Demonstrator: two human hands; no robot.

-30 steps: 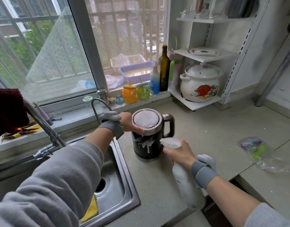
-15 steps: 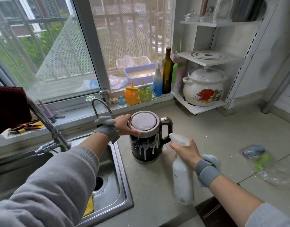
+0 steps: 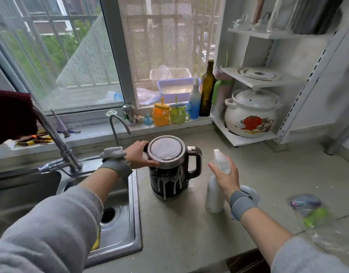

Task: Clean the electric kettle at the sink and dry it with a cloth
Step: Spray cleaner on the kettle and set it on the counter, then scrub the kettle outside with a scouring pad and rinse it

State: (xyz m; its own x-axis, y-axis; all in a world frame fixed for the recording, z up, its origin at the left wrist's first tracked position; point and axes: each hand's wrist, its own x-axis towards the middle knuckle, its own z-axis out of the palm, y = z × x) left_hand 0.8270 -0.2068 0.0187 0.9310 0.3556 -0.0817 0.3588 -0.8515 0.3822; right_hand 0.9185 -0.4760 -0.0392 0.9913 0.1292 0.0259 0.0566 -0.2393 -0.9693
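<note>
Item: electric kettle, upright on the surface, foam running down its dark body. Left hand curls round the lid rim, steadying it. Right hand grips a spray bottle, kettle just left of it. Advice: keep the rim steadied, coat evenly, avoid the base contacts.

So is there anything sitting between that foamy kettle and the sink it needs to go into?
Nothing visible. The kettle stands on the counter right beside the sink, with only the sink's rim between them. The left hand already holds the kettle's top on the sink side; the right hand holds a spray bottle on the far side.
</note>
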